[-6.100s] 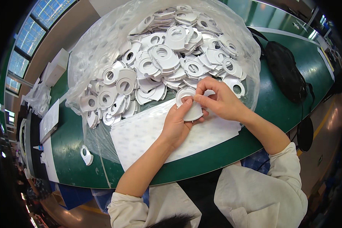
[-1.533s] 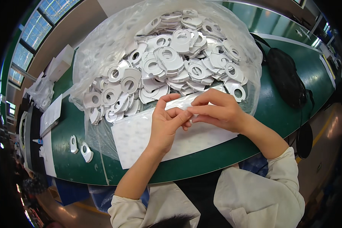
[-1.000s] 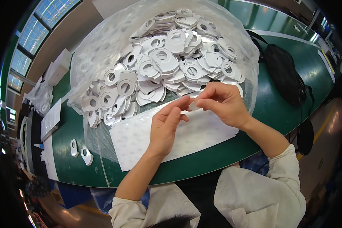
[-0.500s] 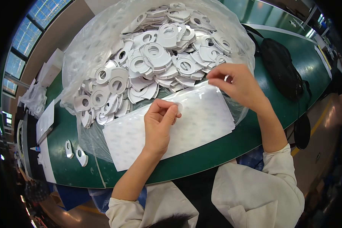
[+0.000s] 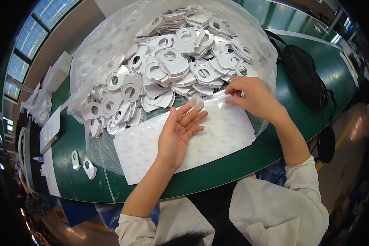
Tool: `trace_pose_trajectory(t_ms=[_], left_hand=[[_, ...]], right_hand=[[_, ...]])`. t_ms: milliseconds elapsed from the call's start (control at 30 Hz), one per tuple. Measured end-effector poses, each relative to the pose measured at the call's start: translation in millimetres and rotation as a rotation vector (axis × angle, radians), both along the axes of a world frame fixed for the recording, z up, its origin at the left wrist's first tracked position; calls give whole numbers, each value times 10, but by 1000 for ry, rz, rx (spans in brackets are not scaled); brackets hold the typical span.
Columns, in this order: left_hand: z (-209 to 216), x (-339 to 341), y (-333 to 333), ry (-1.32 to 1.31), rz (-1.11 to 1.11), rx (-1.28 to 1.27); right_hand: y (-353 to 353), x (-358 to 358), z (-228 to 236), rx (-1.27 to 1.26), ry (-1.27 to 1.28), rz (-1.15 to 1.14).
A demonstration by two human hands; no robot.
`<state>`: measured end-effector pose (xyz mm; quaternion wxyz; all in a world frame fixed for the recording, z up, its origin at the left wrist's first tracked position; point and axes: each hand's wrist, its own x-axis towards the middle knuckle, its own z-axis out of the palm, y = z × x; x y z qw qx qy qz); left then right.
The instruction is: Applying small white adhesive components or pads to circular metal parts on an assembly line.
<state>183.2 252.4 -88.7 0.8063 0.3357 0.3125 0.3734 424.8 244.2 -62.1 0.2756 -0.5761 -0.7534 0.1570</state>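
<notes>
My left hand (image 5: 179, 133) is palm up over a white sheet (image 5: 151, 158), its fingers stretched and apart. A round translucent disc (image 5: 197, 103), looking like a clear sticker, lies against its fingertips without being pinched. At the sheet's far right corner, my right hand (image 5: 254, 98) has thumb and index finger bent together; what they pinch is too small to make out. The sheet is the top of a thin stack and bears rows of faint spots. Just beyond it rises a heap of white plastic parts (image 5: 172, 61), each with a round hole.
A large clear plastic bag (image 5: 94, 53) surrounds the heap on the green table (image 5: 201, 180). Two loose white parts (image 5: 89, 168) lie at the left. A black bag (image 5: 303, 74) rests at the right, and white papers (image 5: 50, 127) are at the far left.
My left hand has opened from a pinch round the disc to stretched fingers, with the disc now at their tips. My right hand has come down slightly at the sheet's corner.
</notes>
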Motion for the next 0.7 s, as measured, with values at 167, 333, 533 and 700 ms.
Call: trace_pose_trajectory(t_ms=[167, 333, 533, 700], left_hand=[[2, 50, -27, -3, 20, 11], [37, 47, -26, -53, -86, 18], [-103, 25, 49, -47, -66, -73], [-238, -13, 97, -115, -78, -111]], right_hand=[[-22, -26, -6, -146, -126, -28], [-17, -34, -46, -129, -183, -18], [15, 0, -42, -263, -116, 60], [10, -13, -34, -314, -123, 78]])
